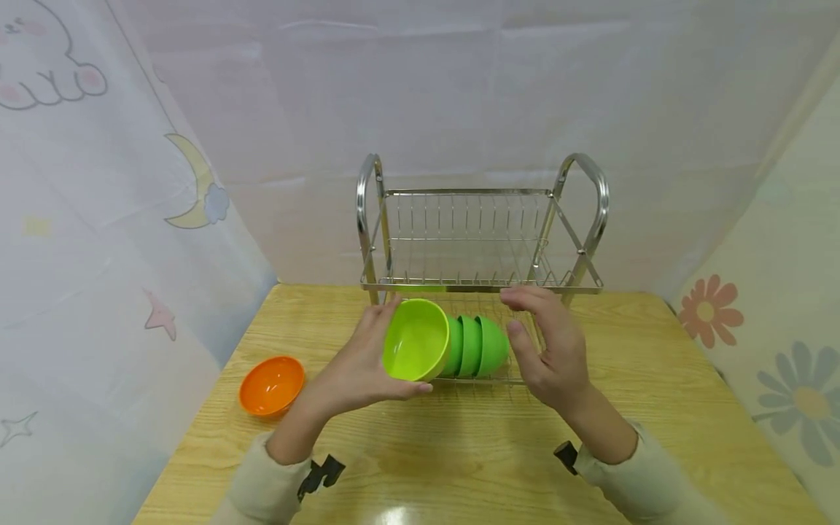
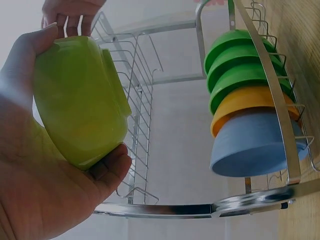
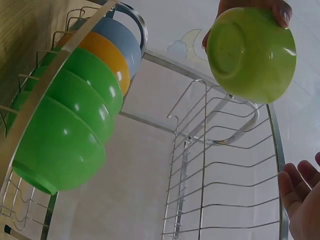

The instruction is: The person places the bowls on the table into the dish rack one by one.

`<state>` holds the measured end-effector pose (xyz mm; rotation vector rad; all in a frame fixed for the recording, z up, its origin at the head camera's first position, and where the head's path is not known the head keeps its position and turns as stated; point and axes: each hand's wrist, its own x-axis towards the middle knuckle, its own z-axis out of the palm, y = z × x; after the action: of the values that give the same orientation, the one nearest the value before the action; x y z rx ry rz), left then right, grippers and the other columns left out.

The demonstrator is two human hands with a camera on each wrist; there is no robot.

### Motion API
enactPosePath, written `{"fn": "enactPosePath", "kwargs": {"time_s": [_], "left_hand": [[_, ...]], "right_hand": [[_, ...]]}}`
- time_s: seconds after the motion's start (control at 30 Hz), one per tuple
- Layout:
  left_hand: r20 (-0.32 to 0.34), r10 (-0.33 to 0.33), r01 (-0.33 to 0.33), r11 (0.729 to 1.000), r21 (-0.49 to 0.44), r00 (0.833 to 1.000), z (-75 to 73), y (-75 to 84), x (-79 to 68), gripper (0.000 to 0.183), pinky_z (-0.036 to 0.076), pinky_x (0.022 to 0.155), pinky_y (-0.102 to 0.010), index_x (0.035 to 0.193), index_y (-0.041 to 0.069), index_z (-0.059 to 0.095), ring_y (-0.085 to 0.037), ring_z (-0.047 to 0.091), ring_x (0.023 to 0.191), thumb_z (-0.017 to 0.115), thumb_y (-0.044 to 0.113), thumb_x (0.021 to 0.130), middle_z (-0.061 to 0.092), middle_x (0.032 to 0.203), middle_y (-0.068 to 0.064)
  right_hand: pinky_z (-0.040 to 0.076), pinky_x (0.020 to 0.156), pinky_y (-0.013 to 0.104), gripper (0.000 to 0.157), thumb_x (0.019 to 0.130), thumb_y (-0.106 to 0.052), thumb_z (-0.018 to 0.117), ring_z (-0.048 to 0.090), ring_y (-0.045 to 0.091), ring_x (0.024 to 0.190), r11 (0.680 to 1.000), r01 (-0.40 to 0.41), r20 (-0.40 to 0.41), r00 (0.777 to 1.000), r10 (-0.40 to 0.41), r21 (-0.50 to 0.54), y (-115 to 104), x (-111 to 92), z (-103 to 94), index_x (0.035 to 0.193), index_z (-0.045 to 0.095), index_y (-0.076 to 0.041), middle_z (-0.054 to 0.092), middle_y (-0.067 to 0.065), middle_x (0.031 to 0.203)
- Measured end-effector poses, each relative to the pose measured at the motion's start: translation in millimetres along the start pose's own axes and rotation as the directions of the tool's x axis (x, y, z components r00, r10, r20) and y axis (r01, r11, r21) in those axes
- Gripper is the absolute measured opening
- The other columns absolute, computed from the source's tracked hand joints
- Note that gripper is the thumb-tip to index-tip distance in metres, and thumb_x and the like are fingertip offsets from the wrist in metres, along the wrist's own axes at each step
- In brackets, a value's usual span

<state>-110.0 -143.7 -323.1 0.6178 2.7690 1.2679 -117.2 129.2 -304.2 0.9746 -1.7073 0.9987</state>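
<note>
My left hand [image 1: 357, 364] grips a yellow-green bowl [image 1: 415, 341], thumb and fingers around its rim and side. The bowl is tilted with its inside toward the head camera. In the left wrist view its outer wall [image 2: 80, 100] and raised foot show. My right hand [image 1: 554, 350] is held apart to the right, thumb and fingers spread around nothing. Behind the held bowl, green bowls [image 1: 492, 346] stand on edge in a row on the rack's lower tier. The wrist views also show a yellow-orange bowl [image 2: 245, 102] and a blue bowl [image 2: 250, 142] in that row.
A two-tier metal dish rack [image 1: 482, 286] stands at the back of the wooden table [image 1: 630, 415]. Its upper wire tier [image 3: 225, 185] holds no dishes. An orange bowl [image 1: 272, 386] sits on the table at the left. Patterned cloth [image 1: 459, 95] hangs behind and at both sides.
</note>
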Motion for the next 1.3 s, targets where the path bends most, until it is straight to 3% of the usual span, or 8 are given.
{"fn": "enactPosePath", "kwargs": {"time_s": [0.1,0.27,0.47,0.6,0.97,1.1,1.3], "left_hand": [[0.011,0.001,-0.001,1.000,-0.007,1.000,2.2,3.3,0.8,0.132,0.048,0.103,-0.055,0.164,0.027,0.013,-0.031,0.047,0.131,0.093,0.050,0.062,0.026,0.159,-0.008],[0.024,0.008,-0.007,1.000,-0.023,1.000,5.3,6.9,1.0,0.132,0.045,0.105,-0.057,0.164,0.028,0.013,-0.031,0.045,0.135,0.093,0.050,0.062,0.023,0.162,-0.009],[0.029,0.046,-0.045,0.998,-0.048,0.999,10.1,8.5,2.5,0.130,0.051,0.099,-0.051,0.163,0.028,0.016,-0.027,0.051,0.122,0.093,0.051,0.062,0.031,0.154,-0.005],[0.031,0.073,-0.070,0.995,-0.077,0.997,12.9,10.1,3.6,0.128,0.051,0.098,-0.051,0.163,0.028,0.017,-0.025,0.051,0.122,0.095,0.047,0.062,0.029,0.156,-0.003],[0.030,0.119,-0.115,0.986,-0.120,0.992,19.5,14.4,5.0,0.129,0.052,0.097,-0.045,0.163,0.027,0.017,-0.021,0.050,0.121,0.094,0.047,0.062,0.027,0.158,0.001],[0.030,0.130,-0.126,0.984,-0.123,0.991,20.6,17.2,5.1,0.127,0.052,0.095,-0.041,0.163,0.026,0.017,-0.020,0.050,0.119,0.093,0.048,0.063,0.031,0.153,0.001],[0.038,0.135,-0.129,0.982,-0.135,0.990,23.1,20.2,5.5,0.126,0.053,0.092,-0.039,0.163,0.025,0.017,-0.020,0.049,0.117,0.092,0.049,0.065,0.032,0.150,0.002]], "right_hand": [[0.047,0.105,0.028,0.042,0.106,-0.027,0.051,0.062,0.026,0.115,0.999,-0.027,0.038,0.999,0.025,0.035,-1.0,-6.3,4.7,0.113,0.064,0.012,0.066,0.028,0.112],[0.048,0.101,0.027,0.040,0.105,-0.024,0.051,0.061,0.026,0.113,0.995,-0.070,0.097,0.993,0.063,0.076,-3.7,-14.3,11.8,0.120,0.061,0.011,0.065,0.025,0.118],[0.051,0.097,0.027,0.046,0.105,-0.027,0.053,0.059,0.029,0.116,0.985,-0.125,0.146,0.983,0.107,0.119,-8.4,-19.2,18.9,0.129,0.056,0.012,0.061,0.022,0.125],[0.051,0.098,0.029,0.047,0.104,-0.025,0.053,0.057,0.031,0.119,0.977,-0.168,0.178,0.974,0.143,0.134,-10.7,-21.8,21.6,0.135,0.052,0.010,0.058,0.020,0.131],[0.051,0.100,0.033,0.056,0.096,-0.010,0.053,0.052,0.026,0.126,0.930,-0.348,0.294,0.907,0.302,0.119,-14.7,-29.1,24.5,0.149,0.040,0.002,0.053,0.014,0.139],[0.050,0.102,0.034,0.055,0.101,-0.018,0.051,0.053,0.030,0.125,0.918,-0.375,0.314,0.893,0.321,0.130,-17.2,-30.5,25.6,0.152,0.037,-0.003,0.051,0.016,0.141],[0.053,0.094,0.032,0.059,0.105,-0.032,0.047,0.054,0.032,0.117,0.907,-0.381,0.322,0.894,0.312,0.179,-19.7,-32.6,31.4,0.153,0.035,0.000,0.046,0.019,0.145]]}}
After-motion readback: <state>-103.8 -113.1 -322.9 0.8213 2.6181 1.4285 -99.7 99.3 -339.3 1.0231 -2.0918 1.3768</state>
